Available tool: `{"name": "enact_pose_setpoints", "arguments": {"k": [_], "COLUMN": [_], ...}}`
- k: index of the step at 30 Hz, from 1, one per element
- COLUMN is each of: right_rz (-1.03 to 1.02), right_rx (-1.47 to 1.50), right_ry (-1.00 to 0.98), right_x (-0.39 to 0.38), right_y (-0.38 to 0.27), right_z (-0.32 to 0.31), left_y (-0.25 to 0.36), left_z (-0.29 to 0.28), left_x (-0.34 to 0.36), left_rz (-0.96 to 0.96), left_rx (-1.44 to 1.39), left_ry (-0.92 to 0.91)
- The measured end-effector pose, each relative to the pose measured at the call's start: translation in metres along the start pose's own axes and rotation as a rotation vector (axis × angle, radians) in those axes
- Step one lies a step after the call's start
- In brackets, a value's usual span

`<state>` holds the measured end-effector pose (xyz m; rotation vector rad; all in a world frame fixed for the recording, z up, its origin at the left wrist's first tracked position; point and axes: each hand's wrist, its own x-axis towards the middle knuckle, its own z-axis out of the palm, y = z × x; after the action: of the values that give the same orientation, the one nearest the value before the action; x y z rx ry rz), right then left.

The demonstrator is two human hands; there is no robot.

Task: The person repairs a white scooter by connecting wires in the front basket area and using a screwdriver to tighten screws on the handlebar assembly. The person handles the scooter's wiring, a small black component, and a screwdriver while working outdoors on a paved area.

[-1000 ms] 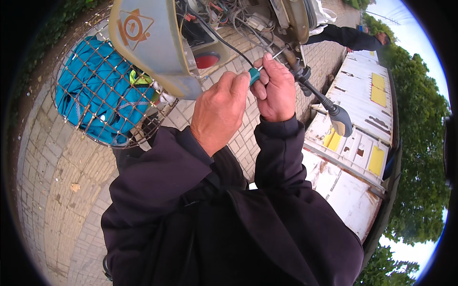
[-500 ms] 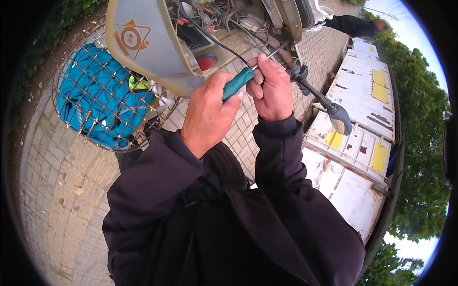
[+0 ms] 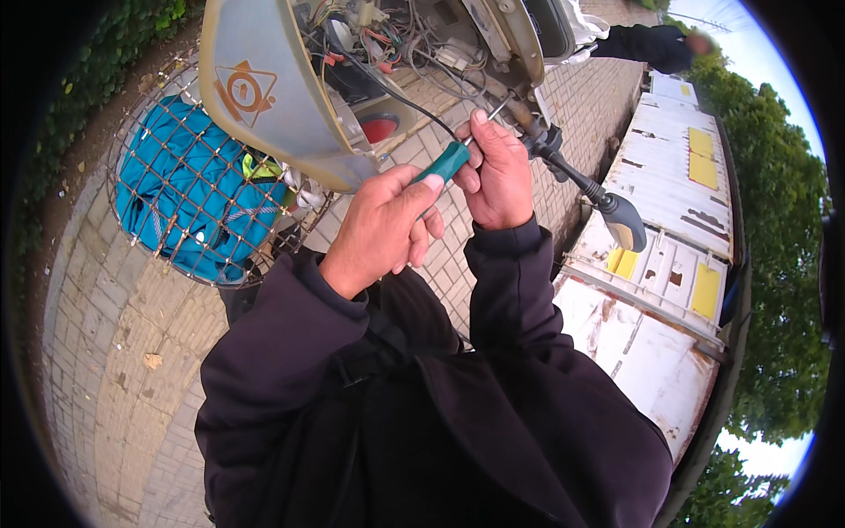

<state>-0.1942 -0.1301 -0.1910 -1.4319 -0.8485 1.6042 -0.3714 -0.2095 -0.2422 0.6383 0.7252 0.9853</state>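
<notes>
My left hand (image 3: 370, 233) is closed round the green handle of a screwdriver (image 3: 445, 165), thumb along its side and lower fingers loosely curled. The metal shaft points up and to the right. My right hand (image 3: 500, 180) pinches at the shaft, thumb and forefinger together. A black cable (image 3: 407, 97) runs down to these fingertips; whether they grip its end is hidden. Just beyond my hands is the opened grey body panel (image 3: 286, 106) of a scooter-like vehicle. Tangled coloured wires (image 3: 387, 55) with a white connector (image 3: 453, 57) lie exposed inside it.
A wire basket (image 3: 176, 198) holding a blue cloth item (image 3: 150, 176) is at the left. On the right a black mirror (image 3: 621, 218) juts out on its stalk. Rusty white metal panels (image 3: 651, 343) stand farther right. A person in a dark sleeve (image 3: 642, 48) is at the far right.
My left hand has moved slightly down and its lower fingers have loosened on the screwdriver handle. The right hand still pinches near the shaft, a little lower. The view has shifted slightly.
</notes>
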Motion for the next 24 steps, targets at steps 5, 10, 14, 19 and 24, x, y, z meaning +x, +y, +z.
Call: {"name": "enact_pose_setpoints", "arguments": {"k": [5,10,14,19,24], "right_rz": [-0.024,-0.015,-0.016,-0.058,-0.044], "right_rx": [-0.047,-0.032,-0.033,-0.076,-0.003], "right_ry": [-0.029,-0.041,0.021,-0.015,0.007], "right_x": [-0.004,0.0,-0.001,-0.008,-0.003], "right_y": [0.001,0.003,0.005,0.0,0.004], "right_z": [-0.007,-0.008,-0.003,-0.001,0.0], "left_y": [0.003,-0.002,0.004,0.01,0.001], "left_z": [0.008,0.023,0.002,0.011,0.026], "left_x": [-0.006,-0.009,-0.005,-0.012,-0.01], "left_rz": [0.015,0.598,-0.244,0.007,0.467], "left_rx": [-0.107,0.867,-0.348,-0.078,0.661], "left_ry": [0.044,0.373,-0.087,0.068,0.343]}}
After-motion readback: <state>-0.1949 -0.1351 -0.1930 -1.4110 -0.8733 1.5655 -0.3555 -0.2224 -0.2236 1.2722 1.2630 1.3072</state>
